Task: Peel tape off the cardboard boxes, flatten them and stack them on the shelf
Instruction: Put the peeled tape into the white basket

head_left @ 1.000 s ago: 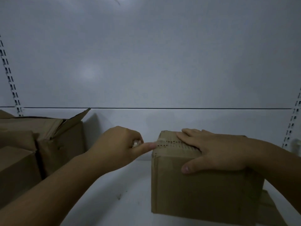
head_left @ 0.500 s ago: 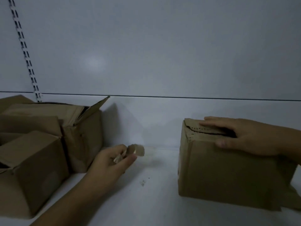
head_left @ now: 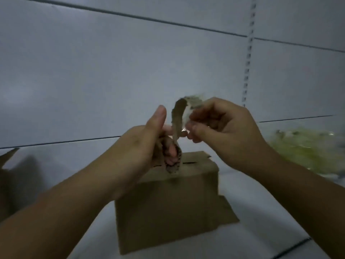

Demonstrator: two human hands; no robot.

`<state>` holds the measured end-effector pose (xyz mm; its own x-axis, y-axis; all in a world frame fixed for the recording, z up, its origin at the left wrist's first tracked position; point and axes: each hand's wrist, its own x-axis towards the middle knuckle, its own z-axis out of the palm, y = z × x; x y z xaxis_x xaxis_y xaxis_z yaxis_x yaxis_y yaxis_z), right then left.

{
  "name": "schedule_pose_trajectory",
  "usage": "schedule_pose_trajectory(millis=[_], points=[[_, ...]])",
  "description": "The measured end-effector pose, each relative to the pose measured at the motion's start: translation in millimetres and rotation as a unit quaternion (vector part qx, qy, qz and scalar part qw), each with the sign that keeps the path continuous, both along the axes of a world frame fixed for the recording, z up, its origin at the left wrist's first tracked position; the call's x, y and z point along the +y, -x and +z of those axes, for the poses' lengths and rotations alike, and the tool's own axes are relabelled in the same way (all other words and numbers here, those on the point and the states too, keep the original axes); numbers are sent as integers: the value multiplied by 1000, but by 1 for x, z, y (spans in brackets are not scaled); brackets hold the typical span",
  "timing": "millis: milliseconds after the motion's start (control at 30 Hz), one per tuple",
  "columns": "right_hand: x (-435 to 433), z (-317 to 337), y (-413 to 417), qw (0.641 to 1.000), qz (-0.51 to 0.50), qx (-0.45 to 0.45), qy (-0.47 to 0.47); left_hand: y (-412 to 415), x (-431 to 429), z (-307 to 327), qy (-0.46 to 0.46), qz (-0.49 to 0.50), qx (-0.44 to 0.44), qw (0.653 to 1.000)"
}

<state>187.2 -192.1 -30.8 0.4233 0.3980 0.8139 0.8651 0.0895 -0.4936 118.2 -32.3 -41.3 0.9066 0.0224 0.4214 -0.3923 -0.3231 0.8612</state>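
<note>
From my remote station I am watching both hands working in front of the cardboard box [head_left: 168, 200], which is sitting upright on the white shelf [head_left: 261, 230] with the slit of its top seam showing and a flap sticking out at its lower right corner. The left hand [head_left: 147, 148] is gripping the lower part of a tape strip [head_left: 177, 118], fingers curled round it and thumb pointing up. The right hand [head_left: 224, 131] is pinching the strip's upper end between thumb and fingertips. The strip is hanging in the air between the hands, above the box, with brown cardboard fibres clinging to it. Behind, a slotted upright [head_left: 248, 62] is running down the back panel [head_left: 93, 71]. A second box [head_left: 7, 156] is poking in at the left edge, and a blurred yellow-green bundle [head_left: 308, 146] is lying to the right
</note>
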Motion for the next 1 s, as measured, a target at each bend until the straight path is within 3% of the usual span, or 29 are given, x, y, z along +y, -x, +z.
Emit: schedule_pose_trajectory(millis=[67, 167, 233, 333, 400, 467, 567, 667, 767, 867, 900, 1000], points=[[-36, 6, -25, 993, -65, 69, -65, -28, -26, 10, 120, -89, 20, 989], [-106, 7, -68, 964, -185, 143, -123, -69, -58, 23, 186, -68, -21, 980], [-152, 4, -92, 946, -243, 178, -117, -92, -79, 29, 132, -59, -19, 989], [-207, -4, -121, 926, -333, 170, -63, -120, -117, 33, -95, -35, -70, 992], [-235, -7, -140, 907, -400, 131, -34, -139, -145, 36, -270, 6, -130, 954], [-257, -9, -161, 880, -467, 84, 33, -162, -169, 40, -352, 33, -164, 921], [-274, -17, -191, 846, -503, 58, 169, -205, -201, 40, -410, 83, -208, 884], [-277, -34, -216, 838, -476, 47, 262, -248, -227, 25, -436, 141, -217, 862], [-279, -50, -229, 820, -477, -7, 315, -278, -247, 4, -421, 154, -208, 869], [-283, -64, -236, 735, -557, -87, 376, -299, -261, -12, -401, 125, -206, 884], [-283, -66, -237, 727, -565, -90, 380, -305, -263, -16, -391, 114, -195, 892], [-287, -73, -235, 752, -535, -74, 378, -324, -266, -27, -392, 124, -129, 903]])
